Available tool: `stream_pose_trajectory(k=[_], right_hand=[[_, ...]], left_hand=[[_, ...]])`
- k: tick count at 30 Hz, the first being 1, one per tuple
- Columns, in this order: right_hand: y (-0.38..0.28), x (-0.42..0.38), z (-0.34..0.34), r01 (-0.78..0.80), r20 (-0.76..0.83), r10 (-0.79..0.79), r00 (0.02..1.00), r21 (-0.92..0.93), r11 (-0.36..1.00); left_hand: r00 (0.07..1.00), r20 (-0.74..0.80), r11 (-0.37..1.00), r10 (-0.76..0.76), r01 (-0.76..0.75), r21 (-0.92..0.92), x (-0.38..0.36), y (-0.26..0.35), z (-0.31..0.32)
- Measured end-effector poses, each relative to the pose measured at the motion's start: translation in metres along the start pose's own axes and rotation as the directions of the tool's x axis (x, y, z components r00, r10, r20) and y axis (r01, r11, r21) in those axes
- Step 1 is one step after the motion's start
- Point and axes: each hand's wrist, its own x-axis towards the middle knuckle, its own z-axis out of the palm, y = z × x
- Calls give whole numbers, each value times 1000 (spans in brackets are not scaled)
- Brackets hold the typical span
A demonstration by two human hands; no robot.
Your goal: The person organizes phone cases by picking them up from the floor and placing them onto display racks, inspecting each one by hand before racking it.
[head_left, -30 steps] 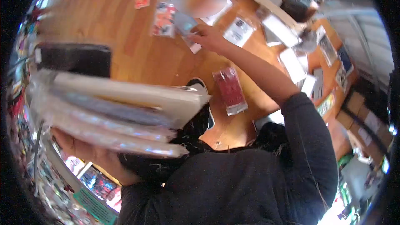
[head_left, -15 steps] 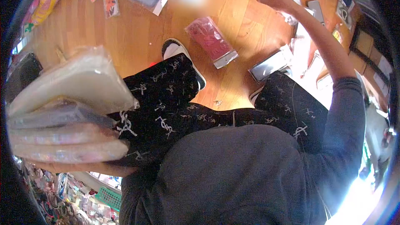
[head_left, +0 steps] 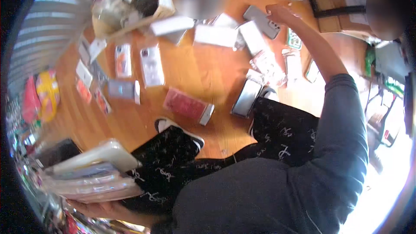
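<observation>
My left hand (head_left: pixel 97 208) is closed from below around a stack of clear plastic-wrapped phone cases (head_left: pixel 99 186), held beside my left thigh. A pale, whitish flat packet (head_left: pixel 110 156) tops the stack, and motion blurs its edges. My right hand (head_left: pixel 282 15) is stretched far forward, fingers curled at the edge of a grey phone case (head_left: pixel 260 21) with camera holes; the fingertips are partly hidden. Several white packets (head_left: pixel 214 36) lie nearby. Between my feet and the packets is a wrapped red phone case (head_left: pixel 186 105). A dark shiny case in a packet (head_left: pixel 247 97) rests by my right shoe.
More wrapped cases, one clear (head_left: pixel 152 66) and one blue-grey (head_left: pixel 124 91), are spread over the wooden floor (head_left: pixel 208 71). A large open bag (head_left: pixel 125 11) stands ahead. Cardboard boxes (head_left: pixel 342 8) are at the right, a yellow and pink bag (head_left: pixel 45 95) at the left.
The view has turned and tilted up, showing more floor and the bag ahead. My right hand has reached to the grey phone case. My left hand still holds the stack.
</observation>
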Motion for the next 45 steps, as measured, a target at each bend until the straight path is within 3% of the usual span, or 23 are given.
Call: stream_pose_trajectory(k=[3, 7, 10, 11, 12, 14, 15, 16, 18, 19, 20, 22, 23, 24, 26, 27, 31, 33, 36, 37, 38, 40, 45], right_hand=[[49, 3, 14, -213, -57, 214, 975, 31, 977], [45, 18, -1, -353, -246, 370, 896, 113, 929], [47, 58, 5, -316, -254, 359, 898, 198, 928], [43, 67, 5, -308, -255, 357, 899, 211, 928], [35, 74, 3, -297, -327, 334, 884, 160, 941], [31, 91, 4, -279, -397, 303, 866, 120, 953], [33, 100, 7, -251, -389, 275, 879, 111, 962], [35, 109, 11, -228, -380, 251, 890, 103, 968], [52, 142, 49, -206, -375, 206, 904, 42, 978], [62, 156, 68, -214, -403, 198, 894, 6, 977], [55, 146, 57, -263, -374, 241, 896, -9, 965], [34, 131, 46, -298, -397, 281, 874, 21, 954], [30, 128, 49, -280, -448, 280, 849, 67, 958], [28, 124, 46, -296, -449, 292, 844, 64, 953], [20, 115, 43, -233, -285, 216, 934, -24, 972], [15, 108, 45, -239, -282, 222, 933, -28, 971], [1, 73, 41, -228, -300, 222, 928, 16, 974], [5, 60, 42, -267, -273, 276, 921, 72, 961], [15, 51, 43, -371, -206, 379, 902, 76, 925], [19, 46, 42, -407, -147, 411, 900, 57, 912], [21, 42, 39, -440, -88, 442, 893, 38, 897], [25, 32, 37, -467, -58, 468, 882, 26, 884], [27, 6, 43, -483, -34, 484, 874, 41, 875]], left_hand=[[978, 196, 981, 70, -104, 166, 6, -4, 2], [967, 153, 931, 202, -238, 278, -27, 4, 32], [965, 252, 996, 69, -80, 33, -6, 15, 7], [773, 520, 723, 363, -586, 366, -47, 17, 38], [768, 520, 714, 373, -596, 368, -49, 24, 46], [991, 128, 993, -38, 23, 114, -51, 35, 59], [796, 542, 762, 271, -521, 384, -82, 26, 74], [788, 549, 754, 279, -534, 383, -84, 28, 85], [970, 197, 988, -144, 131, 78, -84, 33, 111], [755, 623, 656, 206, -579, 484, -77, 18, 93], [736, 646, 667, 200, -585, 461, -87, 11, 109], [843, 538, 823, 12, -314, 474, -117, -2, 136], [611, 779, 635, 143, -660, 401, -92, -17, 109], [601, 786, 643, 141, -659, 389, -96, -24, 112], [501, 858, 794, 116, -566, 223, -112, -31, 111], [573, 818, 709, 51, -598, 375, -121, -29, 119], [555, 832, 805, 6, -497, 325, -137, -25, 154], [688, 721, 878, -77, -296, 377, -122, -37, 155], [616, 753, 908, -232, -141, 395, -114, -42, 170], [670, 694, 880, -262, -130, 457, -116, -43, 174], [661, 706, 882, -254, -141, 449, -112, -44, 178], [438, 839, 945, -324, 195, 263, -101, -49, 184], [431, 767, 848, -475, 455, 270, -108, -48, 202]])
